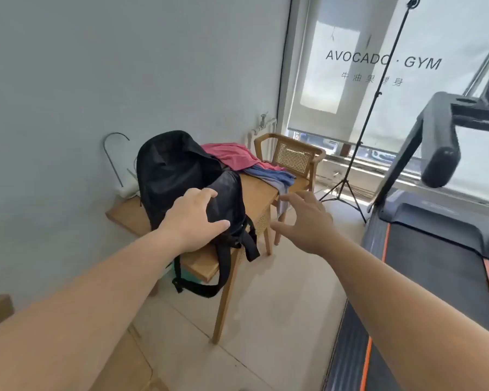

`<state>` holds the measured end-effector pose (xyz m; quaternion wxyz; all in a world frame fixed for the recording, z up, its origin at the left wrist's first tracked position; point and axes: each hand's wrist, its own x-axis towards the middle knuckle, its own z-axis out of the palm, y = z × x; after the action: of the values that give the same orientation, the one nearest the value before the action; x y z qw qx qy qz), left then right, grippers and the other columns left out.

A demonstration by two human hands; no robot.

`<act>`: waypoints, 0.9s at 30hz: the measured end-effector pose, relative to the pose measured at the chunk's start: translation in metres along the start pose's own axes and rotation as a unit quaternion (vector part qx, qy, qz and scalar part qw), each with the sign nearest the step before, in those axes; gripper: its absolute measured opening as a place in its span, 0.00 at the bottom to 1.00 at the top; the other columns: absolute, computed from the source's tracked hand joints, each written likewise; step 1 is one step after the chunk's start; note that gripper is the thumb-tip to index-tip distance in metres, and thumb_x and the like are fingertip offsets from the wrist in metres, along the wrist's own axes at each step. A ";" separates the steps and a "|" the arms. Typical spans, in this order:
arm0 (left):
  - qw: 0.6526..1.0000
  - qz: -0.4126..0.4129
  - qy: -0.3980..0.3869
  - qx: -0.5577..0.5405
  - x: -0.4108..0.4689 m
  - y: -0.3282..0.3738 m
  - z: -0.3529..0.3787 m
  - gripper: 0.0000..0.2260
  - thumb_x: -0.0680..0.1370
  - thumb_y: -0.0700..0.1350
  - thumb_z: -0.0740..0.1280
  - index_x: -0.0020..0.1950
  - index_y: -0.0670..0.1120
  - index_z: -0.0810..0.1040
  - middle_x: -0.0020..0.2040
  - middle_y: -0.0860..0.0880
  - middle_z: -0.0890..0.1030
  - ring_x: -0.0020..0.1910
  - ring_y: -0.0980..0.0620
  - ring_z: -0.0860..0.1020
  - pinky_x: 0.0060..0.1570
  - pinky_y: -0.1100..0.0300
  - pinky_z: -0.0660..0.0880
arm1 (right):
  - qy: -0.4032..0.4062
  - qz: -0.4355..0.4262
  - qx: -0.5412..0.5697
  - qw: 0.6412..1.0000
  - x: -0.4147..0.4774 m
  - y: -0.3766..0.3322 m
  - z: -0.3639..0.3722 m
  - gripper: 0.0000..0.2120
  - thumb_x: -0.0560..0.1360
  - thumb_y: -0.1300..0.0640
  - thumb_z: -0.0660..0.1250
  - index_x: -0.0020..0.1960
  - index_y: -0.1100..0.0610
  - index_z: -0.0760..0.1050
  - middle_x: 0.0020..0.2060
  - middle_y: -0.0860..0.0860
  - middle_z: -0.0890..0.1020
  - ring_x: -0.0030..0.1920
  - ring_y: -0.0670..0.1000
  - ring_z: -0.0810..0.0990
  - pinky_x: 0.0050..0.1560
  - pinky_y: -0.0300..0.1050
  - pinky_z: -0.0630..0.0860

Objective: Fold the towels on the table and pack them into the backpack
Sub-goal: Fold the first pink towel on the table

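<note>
While the left hand [194,221] curls its fingers over the black backpack [178,176] on the wooden bench [261,190], the right hand [302,221] hangs in the air, fingers spread wide, holding nothing. Farther back, a pink towel [229,155] and a blue towel [268,176] lie crumpled on the bench.
</note>
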<state>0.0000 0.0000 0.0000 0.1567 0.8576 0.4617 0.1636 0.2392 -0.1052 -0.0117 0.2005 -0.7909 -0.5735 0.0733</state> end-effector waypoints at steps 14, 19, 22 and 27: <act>0.998 0.016 -0.052 -0.024 0.285 -0.039 0.048 0.34 0.73 0.63 0.70 0.74 0.53 0.66 0.72 0.49 0.68 0.70 0.44 0.68 0.68 0.43 0.69 | -0.034 0.026 -0.010 0.999 0.273 0.043 0.042 0.33 0.72 0.33 0.68 0.74 0.42 0.65 0.72 0.49 0.65 0.72 0.56 0.66 0.68 0.57 0.69; 0.996 0.021 -0.078 -0.045 0.366 -0.057 0.081 0.34 0.73 0.62 0.70 0.75 0.53 0.65 0.72 0.48 0.68 0.69 0.45 0.68 0.68 0.44 0.70 | -0.037 0.069 -0.016 0.997 0.331 0.068 0.066 0.33 0.72 0.33 0.68 0.73 0.42 0.66 0.71 0.47 0.67 0.71 0.53 0.67 0.67 0.59 0.70; 0.993 0.013 -0.109 -0.053 0.405 -0.062 0.102 0.34 0.72 0.63 0.70 0.74 0.53 0.65 0.72 0.48 0.68 0.69 0.45 0.68 0.68 0.44 0.69 | -0.054 0.086 -0.017 0.995 0.361 0.087 0.075 0.33 0.72 0.33 0.68 0.73 0.41 0.66 0.71 0.47 0.67 0.70 0.53 0.68 0.66 0.57 0.71; 0.991 0.002 -0.127 -0.047 0.477 -0.061 0.135 0.35 0.71 0.64 0.68 0.74 0.52 0.66 0.71 0.48 0.70 0.69 0.44 0.70 0.68 0.45 0.70 | -0.078 0.089 -0.010 0.993 0.426 0.128 0.087 0.32 0.71 0.33 0.68 0.72 0.42 0.67 0.70 0.48 0.68 0.69 0.53 0.69 0.66 0.57 0.73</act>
<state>0.2606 0.4182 -0.0819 0.2536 0.8639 0.4285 0.0754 0.4627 0.2807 -0.0936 0.1403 -0.8324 -0.5157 0.1466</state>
